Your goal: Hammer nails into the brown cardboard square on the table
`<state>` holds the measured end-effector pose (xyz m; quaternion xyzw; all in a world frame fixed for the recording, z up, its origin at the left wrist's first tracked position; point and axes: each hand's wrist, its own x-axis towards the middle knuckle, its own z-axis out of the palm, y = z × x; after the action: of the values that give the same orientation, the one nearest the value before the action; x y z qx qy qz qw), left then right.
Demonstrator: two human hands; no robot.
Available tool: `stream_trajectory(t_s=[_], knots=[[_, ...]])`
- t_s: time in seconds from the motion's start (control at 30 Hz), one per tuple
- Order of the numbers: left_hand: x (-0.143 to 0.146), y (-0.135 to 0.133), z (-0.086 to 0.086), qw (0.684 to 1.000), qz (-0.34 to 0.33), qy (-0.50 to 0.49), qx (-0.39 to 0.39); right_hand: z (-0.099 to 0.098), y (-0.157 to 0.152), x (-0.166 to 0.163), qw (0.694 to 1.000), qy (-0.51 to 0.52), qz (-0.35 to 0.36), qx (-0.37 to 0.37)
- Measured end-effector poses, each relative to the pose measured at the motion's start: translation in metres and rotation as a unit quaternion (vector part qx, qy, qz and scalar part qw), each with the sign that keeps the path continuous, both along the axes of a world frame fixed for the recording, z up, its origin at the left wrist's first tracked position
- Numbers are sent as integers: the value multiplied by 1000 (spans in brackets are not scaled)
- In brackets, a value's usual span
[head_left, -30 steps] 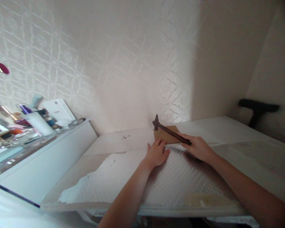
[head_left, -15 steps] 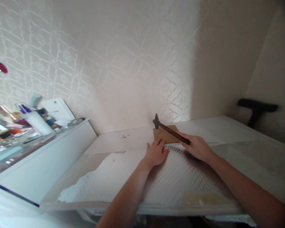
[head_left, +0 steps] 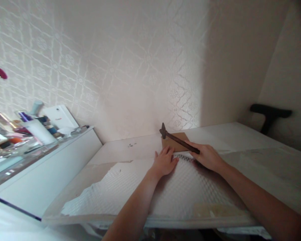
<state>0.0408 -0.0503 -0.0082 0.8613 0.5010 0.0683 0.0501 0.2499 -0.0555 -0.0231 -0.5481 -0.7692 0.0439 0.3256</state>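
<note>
A hammer [head_left: 178,140] with a dark head and wooden handle is gripped near its handle end by my right hand [head_left: 206,156]. Its head hangs over the left part of a flat brown board [head_left: 182,136], close to the wall. My left hand [head_left: 165,161] lies with fingers apart, fingertips on the board's near left edge. A small spot shows on the board beside the hammer head, too small to name. Beneath my hands a white textured sheet [head_left: 130,180] with torn edges covers part of the white table [head_left: 213,134].
Small dark bits [head_left: 132,145] lie on the table left of the board. On the left stands a white cabinet [head_left: 52,170] topped with bottles, tubes and a white box [head_left: 61,115]. Patterned wallpaper [head_left: 140,73] rises behind. A black T-shaped object [head_left: 270,112] stands at the right.
The hammer head has dipped slightly toward the board and shifted a little left. My right hand has tilted with it, while my left hand stays in place.
</note>
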Motion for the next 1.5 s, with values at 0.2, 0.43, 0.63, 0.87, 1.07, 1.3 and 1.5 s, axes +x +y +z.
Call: stream_trajectory(t_s=[0.2, 0.43, 0.63, 0.87, 1.07, 1.3, 1.5], knots=[[0, -2, 2, 1000, 0, 19, -6, 1, -1, 1, 999, -8, -28, 19], [1, -2, 3, 1000, 2, 14, -10, 5, -6, 0, 995, -83, -46, 4], [1, -1, 1, 1000, 1, 13, -5, 10, -10, -4, 990, -130, -51, 5], [0, -1, 0, 1000, -1, 16, -6, 10, -10, -2, 996, -79, -47, 20], [1, -2, 2, 1000, 5, 22, -2, 8, -7, -2, 996, -80, -47, 17], [0, -1, 0, 1000, 2, 15, -1, 7, -6, -3, 998, -54, -28, 14], [1, -2, 3, 1000, 9, 23, -10, 3, -3, -1, 999, -35, -32, 10]])
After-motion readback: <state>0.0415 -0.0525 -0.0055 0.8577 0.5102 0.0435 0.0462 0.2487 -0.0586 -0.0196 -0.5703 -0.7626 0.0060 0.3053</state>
